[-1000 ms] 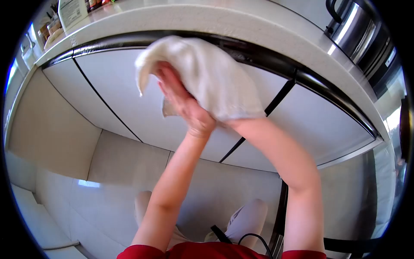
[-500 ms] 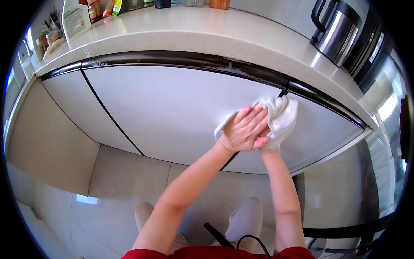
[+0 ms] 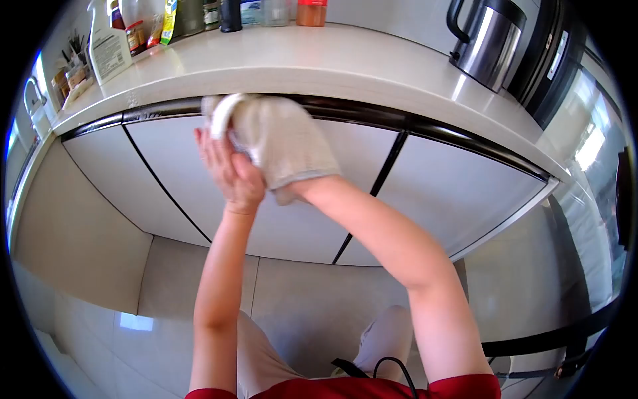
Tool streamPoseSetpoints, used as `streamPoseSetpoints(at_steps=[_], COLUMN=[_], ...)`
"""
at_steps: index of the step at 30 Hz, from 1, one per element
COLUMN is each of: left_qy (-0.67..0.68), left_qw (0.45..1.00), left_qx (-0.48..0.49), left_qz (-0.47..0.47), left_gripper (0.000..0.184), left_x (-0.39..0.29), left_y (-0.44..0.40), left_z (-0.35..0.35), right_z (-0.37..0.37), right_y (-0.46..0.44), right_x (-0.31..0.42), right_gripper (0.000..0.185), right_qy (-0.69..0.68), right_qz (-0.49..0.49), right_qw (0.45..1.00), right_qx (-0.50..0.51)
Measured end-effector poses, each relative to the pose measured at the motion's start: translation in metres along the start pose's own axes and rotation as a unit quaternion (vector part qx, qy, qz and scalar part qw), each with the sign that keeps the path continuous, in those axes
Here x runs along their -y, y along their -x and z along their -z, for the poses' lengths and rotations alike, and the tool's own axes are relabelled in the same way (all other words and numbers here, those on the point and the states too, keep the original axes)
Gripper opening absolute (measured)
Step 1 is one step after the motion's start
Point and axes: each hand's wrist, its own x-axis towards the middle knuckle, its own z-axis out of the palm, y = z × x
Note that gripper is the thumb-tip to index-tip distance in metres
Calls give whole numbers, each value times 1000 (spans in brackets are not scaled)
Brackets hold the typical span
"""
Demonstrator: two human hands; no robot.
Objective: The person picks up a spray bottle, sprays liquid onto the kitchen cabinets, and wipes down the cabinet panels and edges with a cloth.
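A pale cloth (image 3: 289, 143) drapes over my right hand, which it hides completely down to the wrist. The cloth's top end meets the dark handle strip (image 3: 359, 114) along the cabinet's upper edge. Close against the cloth's left side is my left hand (image 3: 234, 176), slightly blurred, its fingers stretched upward and its thumb side against the fabric. Behind both hands stand the white cabinet fronts (image 3: 458, 173), split by dark vertical gaps.
Above the cabinets runs a pale countertop (image 3: 266, 56). On it stand a white spray bottle (image 3: 108, 46), several jars and packets, an orange-filled jar (image 3: 311, 12) and a steel kettle (image 3: 490, 46). Grey floor tiles (image 3: 299, 292) lie below.
Both hands and the cloth have moved left and up, from the middle of the white front to the dark strip. My left hand has shifted from on top of the cloth to its left side.
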Motion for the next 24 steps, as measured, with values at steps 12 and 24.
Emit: streamPoseSetpoints(at_steps=[12, 24], left_qy=[-10, 46], left_qw=[999, 984], left_qx=[43, 112], left_qz=[-9, -134], left_gripper=[50, 54], left_x=[-61, -168], left_y=[0, 19], left_z=[-15, -57], right_z=[49, 130], right_y=[25, 118], right_x=[-31, -97], right_gripper=[33, 26], right_qy=[31, 6], right_qz=[48, 13], right_qw=[998, 998], right_qx=[-15, -60])
